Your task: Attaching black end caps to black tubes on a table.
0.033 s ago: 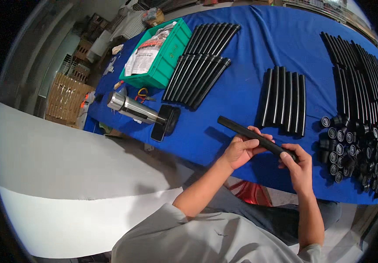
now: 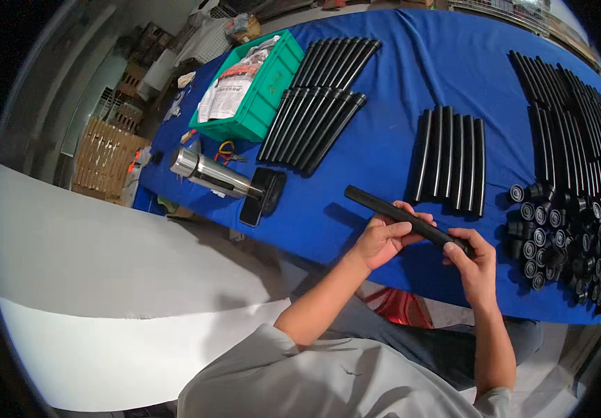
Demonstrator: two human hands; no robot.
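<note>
A black tube (image 2: 376, 204) slants above the near edge of the table, its bare far end pointing up and left. My left hand (image 2: 383, 242) is closed around its middle, thumb lying along the top. At the lower right end, my right hand (image 2: 474, 263) grips the tube with thumb and fingers. Those fingers partly cover that end, so I cannot tell whether a cap sits on it. Just beyond my hands lies a row of several plain black tubes (image 2: 451, 160). Right of my right hand is a heap of round black caps (image 2: 541, 240), several showing ringed faces.
Blue cloth (image 2: 391, 132) covers the table. Two rows of tubes with wider ends (image 2: 312, 129) lie beside a green crate (image 2: 245, 129) with newspaper inside. Left are a steel flask (image 2: 210, 173), a phone (image 2: 253, 205) and scissors (image 2: 227, 153). More tubes (image 2: 572, 132) fill the far right.
</note>
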